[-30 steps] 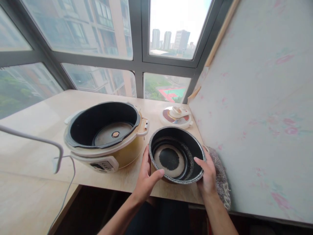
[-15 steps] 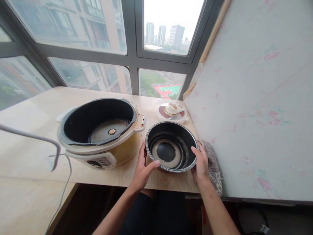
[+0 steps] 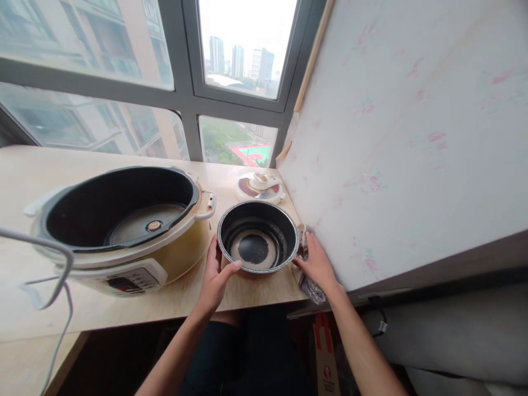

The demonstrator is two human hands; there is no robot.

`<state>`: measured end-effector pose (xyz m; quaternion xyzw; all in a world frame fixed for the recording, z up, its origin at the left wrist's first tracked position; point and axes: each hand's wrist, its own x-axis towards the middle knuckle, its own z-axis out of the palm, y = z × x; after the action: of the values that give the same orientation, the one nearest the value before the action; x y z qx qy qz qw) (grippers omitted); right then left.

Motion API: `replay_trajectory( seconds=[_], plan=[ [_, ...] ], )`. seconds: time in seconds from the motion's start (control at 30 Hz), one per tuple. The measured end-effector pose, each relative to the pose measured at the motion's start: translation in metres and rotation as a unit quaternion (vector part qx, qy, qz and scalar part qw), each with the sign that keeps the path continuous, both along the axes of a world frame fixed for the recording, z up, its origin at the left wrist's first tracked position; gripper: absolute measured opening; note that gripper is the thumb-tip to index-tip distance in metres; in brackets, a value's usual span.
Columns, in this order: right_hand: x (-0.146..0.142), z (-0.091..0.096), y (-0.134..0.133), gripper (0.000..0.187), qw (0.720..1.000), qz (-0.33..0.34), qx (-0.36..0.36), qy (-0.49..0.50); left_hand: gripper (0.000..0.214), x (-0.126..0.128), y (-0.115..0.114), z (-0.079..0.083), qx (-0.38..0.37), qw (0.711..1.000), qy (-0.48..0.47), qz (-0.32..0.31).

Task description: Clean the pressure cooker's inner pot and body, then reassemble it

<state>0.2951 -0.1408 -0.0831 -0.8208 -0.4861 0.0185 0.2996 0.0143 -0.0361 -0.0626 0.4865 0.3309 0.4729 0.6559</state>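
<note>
A black inner pot stands on the counter, its inside showing a pale ring on the bottom. My left hand grips its left side, thumb over the front rim and fingers against the outer wall. At the pot's right, my right hand is closed on a grey-brown cloth, with part of the cloth bunched under the fingers. To the left sits the pressure cooker body, uncovered, with a metal heating plate inside. Behind the pot lies the cooker lid.
The pale counter ends in front of my legs. A flowered wall borders it on the right, windows at the back. A grey cord hangs at the left. Below is a paper bag.
My right hand has let go of the pot's right rim and moved onto the cloth, which is now bunched. My left hand stays on the pot. The view has turned right.
</note>
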Motion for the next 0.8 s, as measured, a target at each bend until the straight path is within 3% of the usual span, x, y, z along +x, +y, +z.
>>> replay_trajectory(
  seconds=[0.1, 0.27, 0.33, 0.47, 0.6, 0.7, 0.8],
  plan=[
    [0.001, -0.010, 0.004, 0.096, 0.996, 0.001, -0.087, -0.030, 0.093, 0.002, 0.000, -0.001, -0.001, 1.000, -0.007, 0.015],
    [-0.011, 0.010, 0.012, 0.073, 0.981, -0.053, -0.169, -0.074, 0.089, 0.005, 0.001, -0.002, 0.002, 0.999, -0.027, 0.041],
    [-0.013, 0.016, 0.012, 0.066, 0.983, -0.066, -0.162, -0.052, 0.088, 0.007, 0.002, -0.002, -0.002, 0.998, -0.036, 0.056],
    [-0.013, 0.013, 0.001, 0.052, 0.993, -0.072, -0.060, 0.069, 0.086, 0.013, 0.003, -0.002, -0.017, 0.995, -0.040, 0.088],
    [-0.016, 0.016, -0.014, 0.047, 0.979, -0.086, 0.061, 0.177, 0.083, 0.016, 0.004, 0.000, -0.020, 0.994, -0.024, 0.106],
    [-0.021, 0.043, -0.020, 0.042, 0.957, -0.126, 0.154, 0.214, 0.085, 0.014, 0.008, -0.004, -0.007, 0.996, -0.007, 0.088],
    [-0.027, 0.089, -0.020, 0.043, 0.938, -0.144, 0.233, 0.211, 0.084, 0.013, 0.019, -0.009, 0.013, 0.998, -0.007, 0.065]
  ],
)
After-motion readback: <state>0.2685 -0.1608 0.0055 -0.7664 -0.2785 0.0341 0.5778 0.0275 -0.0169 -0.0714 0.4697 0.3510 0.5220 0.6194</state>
